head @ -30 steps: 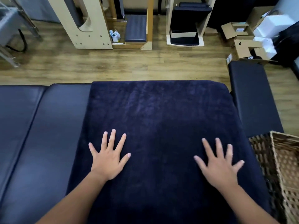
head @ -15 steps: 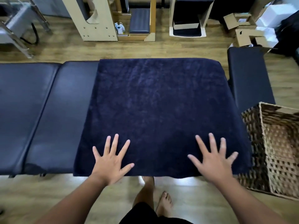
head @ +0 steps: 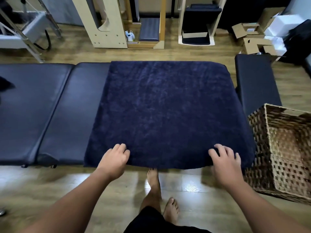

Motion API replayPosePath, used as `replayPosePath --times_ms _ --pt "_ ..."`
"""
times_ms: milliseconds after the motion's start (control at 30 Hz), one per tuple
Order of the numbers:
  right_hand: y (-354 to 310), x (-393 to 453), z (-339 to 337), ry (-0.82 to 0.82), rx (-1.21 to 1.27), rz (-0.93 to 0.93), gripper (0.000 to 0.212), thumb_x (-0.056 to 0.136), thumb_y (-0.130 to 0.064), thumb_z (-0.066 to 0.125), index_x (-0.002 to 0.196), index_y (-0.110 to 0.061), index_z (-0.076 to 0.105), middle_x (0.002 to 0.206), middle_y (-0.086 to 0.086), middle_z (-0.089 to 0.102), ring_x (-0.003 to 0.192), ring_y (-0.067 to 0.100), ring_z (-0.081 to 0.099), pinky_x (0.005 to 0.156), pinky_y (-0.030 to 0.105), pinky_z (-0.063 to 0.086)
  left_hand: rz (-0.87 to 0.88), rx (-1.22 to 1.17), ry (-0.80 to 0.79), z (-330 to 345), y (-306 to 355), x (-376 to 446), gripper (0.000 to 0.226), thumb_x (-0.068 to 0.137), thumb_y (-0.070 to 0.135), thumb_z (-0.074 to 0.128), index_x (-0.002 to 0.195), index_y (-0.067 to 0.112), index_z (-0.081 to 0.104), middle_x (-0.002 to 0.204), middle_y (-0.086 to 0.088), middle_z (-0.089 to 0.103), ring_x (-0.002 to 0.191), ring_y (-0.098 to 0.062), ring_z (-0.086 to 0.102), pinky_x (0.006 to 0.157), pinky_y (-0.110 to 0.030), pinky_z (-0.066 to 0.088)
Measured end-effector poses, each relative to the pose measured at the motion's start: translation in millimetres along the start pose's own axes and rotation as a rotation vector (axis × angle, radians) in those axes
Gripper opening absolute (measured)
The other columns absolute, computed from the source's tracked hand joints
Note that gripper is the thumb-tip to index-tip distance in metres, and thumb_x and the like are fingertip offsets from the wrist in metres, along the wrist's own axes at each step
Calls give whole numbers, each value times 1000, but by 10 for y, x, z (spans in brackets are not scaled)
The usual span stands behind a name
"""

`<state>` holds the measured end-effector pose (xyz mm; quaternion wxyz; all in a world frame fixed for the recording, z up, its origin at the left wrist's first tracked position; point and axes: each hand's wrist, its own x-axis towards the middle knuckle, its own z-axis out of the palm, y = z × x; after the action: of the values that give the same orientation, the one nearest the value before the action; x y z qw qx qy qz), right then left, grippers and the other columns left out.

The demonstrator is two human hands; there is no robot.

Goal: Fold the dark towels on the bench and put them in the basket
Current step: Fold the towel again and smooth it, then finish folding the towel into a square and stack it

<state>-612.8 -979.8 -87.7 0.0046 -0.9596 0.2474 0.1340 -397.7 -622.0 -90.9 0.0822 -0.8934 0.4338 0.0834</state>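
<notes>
Towel (head: 166,111) flat on bench (head: 50,111), basket (head: 286,148) right. Left hand (head: 113,159), right hand (head: 224,163) curled onto near edge, grip unclear. Next: lifting toward far edge, corners matched.

You have 1 view only, from the camera on your head. It looks forward and steeply down across the counter (head: 50,106) from its near edge, close in, with the far floor (head: 168,52) beyond.
</notes>
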Motion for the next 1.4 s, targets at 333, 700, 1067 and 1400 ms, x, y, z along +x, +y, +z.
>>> replayPosePath --times_ms 333,700,1067,1400 --pt "280 322 -313 131 177 -163 40 74 -3 73 84 -23 41 67 -8 44 62 26 45 54 41 48 -158 -55 -65 -280 -335 342 25 76 1 55 93 19 52 94 1 48 89 -25 53 63 -34 32" --pt "281 1619 -1013 192 235 -33 18 89 -10 65 106 -14 63 96 10 64 88 37 61 68 44 50 -263 -87 53 -863 -1103 1414 13 88 12 50 99 16 56 98 -6 62 92 -36 65 70 -40 45" --pt "86 3402 -1749 298 227 78 25 86 2 52 83 -20 40 76 -1 50 71 29 48 55 40 40 -286 -127 123 -1361 -2002 3209 21 85 7 51 101 16 60 101 -9 63 94 -37 61 70 -38 41" --pt "-52 4558 -1957 409 73 141 26 79 2 61 102 -10 64 109 16 59 104 40 51 88 49 39 -356 -58 253 -1544 -2322 4305 29 81 4 56 109 10 57 104 -20 64 95 -43 60 74 -41 39"
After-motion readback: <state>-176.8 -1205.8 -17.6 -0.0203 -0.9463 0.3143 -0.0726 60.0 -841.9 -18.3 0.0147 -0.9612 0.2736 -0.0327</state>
